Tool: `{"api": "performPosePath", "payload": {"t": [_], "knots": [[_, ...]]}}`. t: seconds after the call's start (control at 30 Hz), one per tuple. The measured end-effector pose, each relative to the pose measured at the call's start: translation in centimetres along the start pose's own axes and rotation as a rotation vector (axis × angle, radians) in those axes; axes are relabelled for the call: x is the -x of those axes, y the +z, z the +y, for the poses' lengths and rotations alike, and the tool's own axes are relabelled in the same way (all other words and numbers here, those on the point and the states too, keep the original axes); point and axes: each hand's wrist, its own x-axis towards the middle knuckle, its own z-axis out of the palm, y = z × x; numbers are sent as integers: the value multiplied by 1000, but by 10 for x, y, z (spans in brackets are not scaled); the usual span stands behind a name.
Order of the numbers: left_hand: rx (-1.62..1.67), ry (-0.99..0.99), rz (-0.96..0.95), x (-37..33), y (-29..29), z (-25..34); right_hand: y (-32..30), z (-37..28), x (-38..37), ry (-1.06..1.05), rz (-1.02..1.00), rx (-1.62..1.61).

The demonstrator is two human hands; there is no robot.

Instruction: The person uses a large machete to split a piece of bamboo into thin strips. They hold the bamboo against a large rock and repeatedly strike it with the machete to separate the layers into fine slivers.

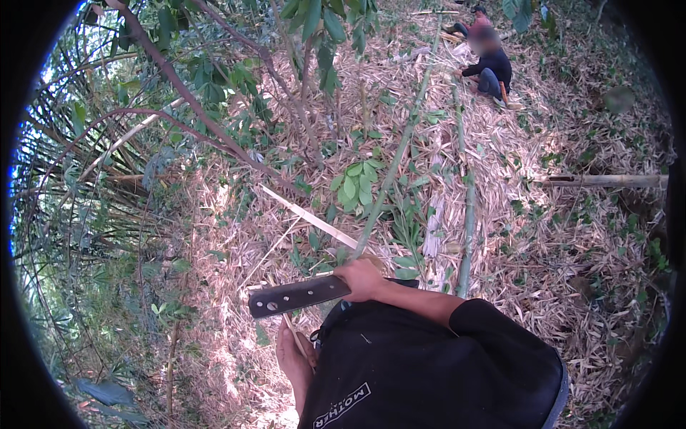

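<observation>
My right hand [363, 279] comes in from the right and closes around a flat black tool [299, 296]. The tool is broad, with a squared end and several light round spots; whether this is its handle or blade I cannot tell. Lower down, beside my black shirt, my left hand [293, 357] is partly hidden. Its fingers appear closed around a thin pale strip [297, 336]. Just beyond my right hand, a pale split bamboo strip [307, 217] slants up to the left. A long green bamboo pole [395, 166] runs from near that hand toward the far side.
Another green bamboo pole [468, 207] lies to the right. A cut pole [604, 181] rests farther right on dry leaves. Thin branches [175, 79] hang across the upper left, beside dense bamboo stems. At the far right, a person [493, 71] in dark clothing sits near another person [480, 18].
</observation>
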Motion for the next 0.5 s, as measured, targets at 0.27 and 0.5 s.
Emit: {"api": "performPosePath", "payload": {"t": [0.27, 0.5], "knots": [[94, 5, 39, -7, -8, -13, -8, -12, -1, -79, -44, 82], [-288, 148, 123, -21, -47, -62, -13, -38, 0, -251, -36, 120]]}}
